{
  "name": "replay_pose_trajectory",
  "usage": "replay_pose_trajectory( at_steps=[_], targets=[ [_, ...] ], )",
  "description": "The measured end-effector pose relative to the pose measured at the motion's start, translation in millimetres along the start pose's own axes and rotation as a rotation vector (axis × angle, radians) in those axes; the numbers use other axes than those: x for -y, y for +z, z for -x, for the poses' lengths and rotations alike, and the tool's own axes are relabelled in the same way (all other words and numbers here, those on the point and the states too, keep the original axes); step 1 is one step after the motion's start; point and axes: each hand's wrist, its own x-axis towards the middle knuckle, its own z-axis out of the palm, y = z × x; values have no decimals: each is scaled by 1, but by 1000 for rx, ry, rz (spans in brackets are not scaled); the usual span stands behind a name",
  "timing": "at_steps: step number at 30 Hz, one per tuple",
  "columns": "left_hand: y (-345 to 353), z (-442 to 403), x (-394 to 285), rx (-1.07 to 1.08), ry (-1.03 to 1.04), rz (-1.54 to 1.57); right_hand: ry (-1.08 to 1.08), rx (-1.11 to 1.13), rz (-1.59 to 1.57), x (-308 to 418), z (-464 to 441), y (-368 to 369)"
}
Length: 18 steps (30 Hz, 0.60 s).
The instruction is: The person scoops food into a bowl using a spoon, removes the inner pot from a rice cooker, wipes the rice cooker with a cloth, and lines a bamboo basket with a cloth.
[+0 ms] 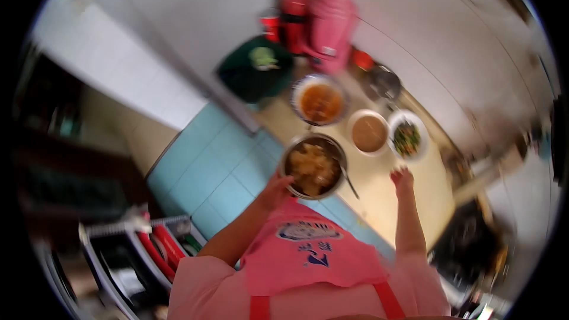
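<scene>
My left hand is closed on the rim of a metal bowl of yellowish-brown food, with a spoon leaning out on its right side. Over the pale counter, my right hand is just below a white dish of green vegetables; its fingers are blurred, and whether they are spread or pressed together does not show. Left of that dish stands a bowl of brown liquid. Behind the metal bowl is a patterned bowl with orange-red food.
A pink thermos, a red flask and a dark green basin stand against the wall. Near the wall is a clear glass container. A black pan lies at the right, and a rack stands at the lower left.
</scene>
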Motion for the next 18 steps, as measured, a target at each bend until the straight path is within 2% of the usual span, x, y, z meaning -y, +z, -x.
replay_pose_trajectory(
  at_steps=[2,3,4,6,8,10,12,14,16,18],
  targets=[
    [-3,31,21,-1,66,181,87,185,282,-12,17,4],
    [36,50,14,-148,203,252,183,403,336,-19,30,9],
    [32,66,21,-138,227,255,285,700,223,-31,38,10],
    [52,103,20,-200,292,241,248,719,606,-7,147,73],
    [65,137,25,-255,359,235,100,971,746,-23,181,102],
    [71,172,33,-292,409,229,252,1129,527,-23,243,139],
    [74,207,39,-325,413,209,256,1260,501,-26,297,161],
    [81,241,44,-370,431,207,407,1491,452,-37,333,174],
    [82,273,48,-414,437,210,413,1545,521,-38,379,177],
    [76,305,52,-398,452,202,530,1617,425,-65,399,172]
  ],
)
